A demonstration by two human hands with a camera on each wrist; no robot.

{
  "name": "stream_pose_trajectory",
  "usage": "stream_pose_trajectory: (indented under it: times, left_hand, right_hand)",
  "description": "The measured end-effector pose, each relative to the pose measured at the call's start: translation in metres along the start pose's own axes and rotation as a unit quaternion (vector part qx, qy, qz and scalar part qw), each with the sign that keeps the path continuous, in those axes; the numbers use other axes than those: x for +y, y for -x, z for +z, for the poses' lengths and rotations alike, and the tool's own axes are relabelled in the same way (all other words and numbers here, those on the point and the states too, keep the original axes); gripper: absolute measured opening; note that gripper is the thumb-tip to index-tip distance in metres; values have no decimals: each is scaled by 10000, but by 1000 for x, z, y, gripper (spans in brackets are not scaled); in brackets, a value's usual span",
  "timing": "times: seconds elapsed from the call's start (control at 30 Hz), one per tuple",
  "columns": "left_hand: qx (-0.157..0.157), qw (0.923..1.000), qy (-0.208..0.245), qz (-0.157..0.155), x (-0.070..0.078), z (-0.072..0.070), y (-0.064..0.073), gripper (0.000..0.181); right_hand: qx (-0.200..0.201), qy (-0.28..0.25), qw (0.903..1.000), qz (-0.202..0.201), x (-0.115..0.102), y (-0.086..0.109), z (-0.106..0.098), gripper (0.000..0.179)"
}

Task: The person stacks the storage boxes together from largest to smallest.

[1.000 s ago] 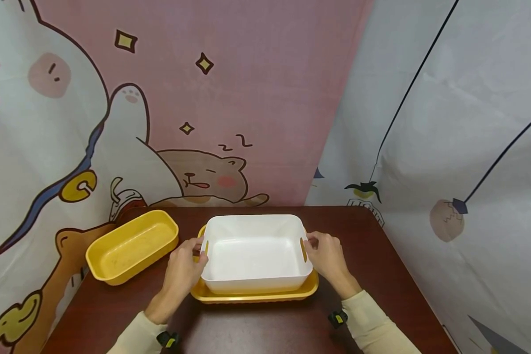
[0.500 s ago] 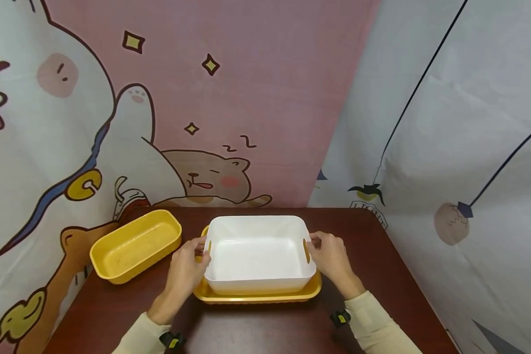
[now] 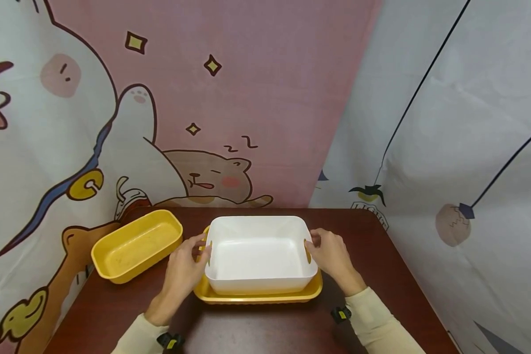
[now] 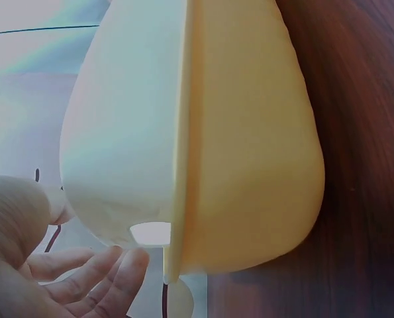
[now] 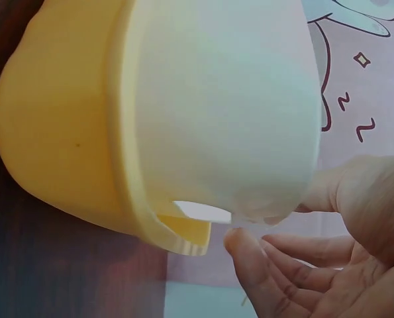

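Note:
A white rectangular storage basket (image 3: 262, 255) with handle cutouts in its short ends sits nested in a larger yellow basket (image 3: 258, 298), its walls rising above the yellow rim. My left hand (image 3: 183, 268) holds the white basket's left end, thumb at the rim and fingers outside by the cutout. On the opposite end my right hand (image 3: 334, 255) holds it the same way. In the left wrist view the fingertips (image 4: 134, 262) are right at the cutout; in the right wrist view the index fingertip (image 5: 238, 240) is close below it. Each thumb is partly hidden by the rim.
A smaller yellow basket (image 3: 137, 246) stands at an angle on the dark brown table (image 3: 248, 327), near its left edge. Behind the table hangs a pink and white cartoon-print cloth (image 3: 265, 98); a pale cloth (image 3: 478, 123) borders the right side.
The head view has shifted slightly, so the whole scene sits a little farther right. Both hands and the baskets keep nearly the same places relative to each other.

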State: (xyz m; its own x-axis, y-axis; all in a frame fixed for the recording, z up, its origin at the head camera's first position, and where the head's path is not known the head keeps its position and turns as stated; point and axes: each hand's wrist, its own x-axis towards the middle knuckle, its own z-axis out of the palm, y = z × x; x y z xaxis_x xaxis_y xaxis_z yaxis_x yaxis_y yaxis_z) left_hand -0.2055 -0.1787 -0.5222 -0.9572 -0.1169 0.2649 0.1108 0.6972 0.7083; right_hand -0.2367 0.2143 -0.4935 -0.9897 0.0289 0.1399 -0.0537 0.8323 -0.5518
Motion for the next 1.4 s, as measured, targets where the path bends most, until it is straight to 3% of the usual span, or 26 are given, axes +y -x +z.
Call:
stream_pose_trajectory:
  times: [0.33, 0.6, 0.87, 1.4]
  left_hand:
    - [284, 9992, -81, 282, -8, -6, 7, 42]
    - [358, 9988, -138, 302, -14, -15, 13, 38]
    - [456, 9983, -191, 319, -17, -24, 13, 34]
    - [728, 9966, -196, 346, -38, -43, 13, 31]
  right_hand:
    - [18, 180, 9998, -89, -5, 0, -9, 49]
    - [49, 320, 9994, -126, -10, 1, -15, 48]
    - [71, 338, 9992, -213, -27, -7, -21, 46]
    - [-65, 210, 9975, -677, -65, -24, -22, 41]
